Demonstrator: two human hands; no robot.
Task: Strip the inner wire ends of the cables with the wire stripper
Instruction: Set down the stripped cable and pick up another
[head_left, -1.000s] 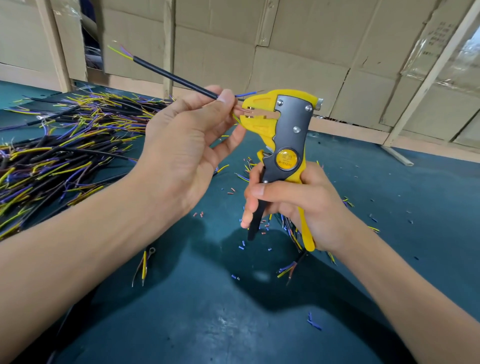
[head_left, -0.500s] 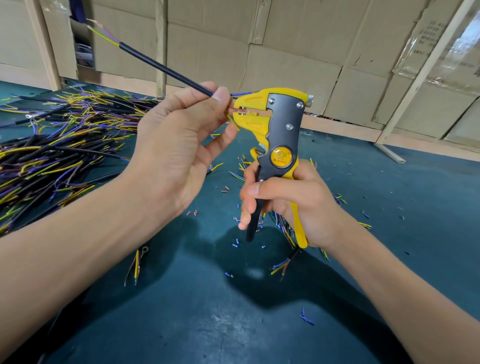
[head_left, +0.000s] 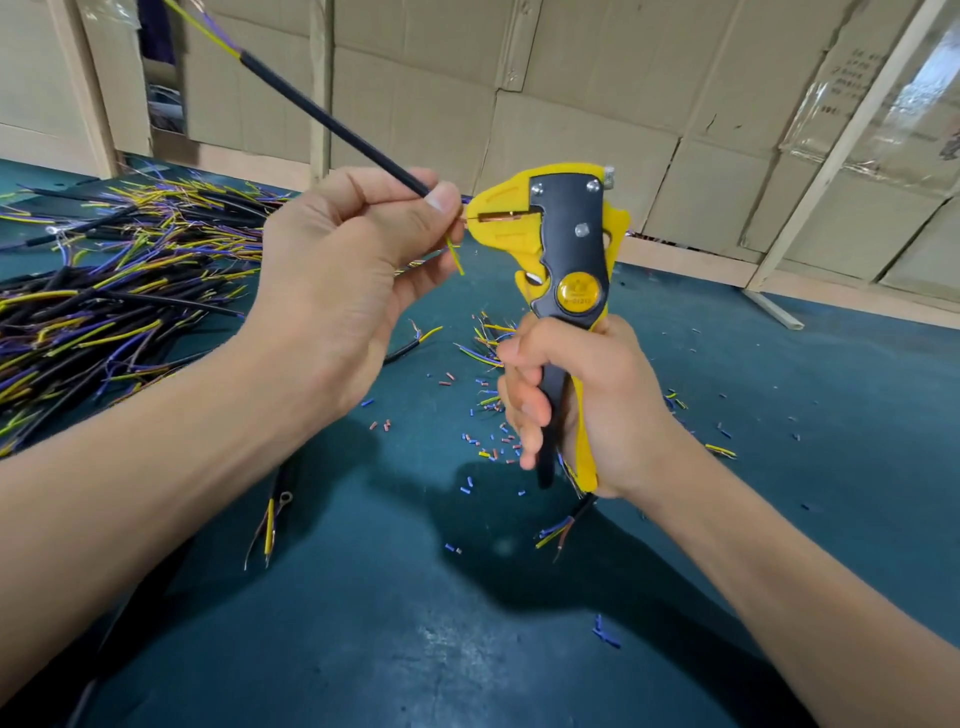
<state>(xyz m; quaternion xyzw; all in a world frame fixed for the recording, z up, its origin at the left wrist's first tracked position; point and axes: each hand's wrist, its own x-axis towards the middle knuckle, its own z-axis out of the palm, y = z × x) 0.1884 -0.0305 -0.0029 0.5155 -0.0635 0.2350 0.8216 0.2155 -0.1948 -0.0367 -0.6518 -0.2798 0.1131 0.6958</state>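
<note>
My left hand (head_left: 343, 260) pinches a black cable (head_left: 322, 111) near its end, the cable slanting up to the far left where yellow and purple inner wires show. One inner wire end runs into the jaws of the yellow and black wire stripper (head_left: 561, 244), where bare copper shows. A yellow inner wire (head_left: 456, 255) hangs down beside my thumb. My right hand (head_left: 587, 405) grips the stripper's handles, which are squeezed close together, and holds the tool upright.
A big pile of black cables (head_left: 104, 291) with yellow and purple wire ends covers the left of the green table (head_left: 415, 623). Small insulation scraps (head_left: 488, 441) and a few loose cables lie under my hands. Cardboard panels (head_left: 571, 104) wall off the back.
My right hand has squeezed the stripper handles together. The cable's far end has swung up. A yellow inner wire now hangs free below my left thumb.
</note>
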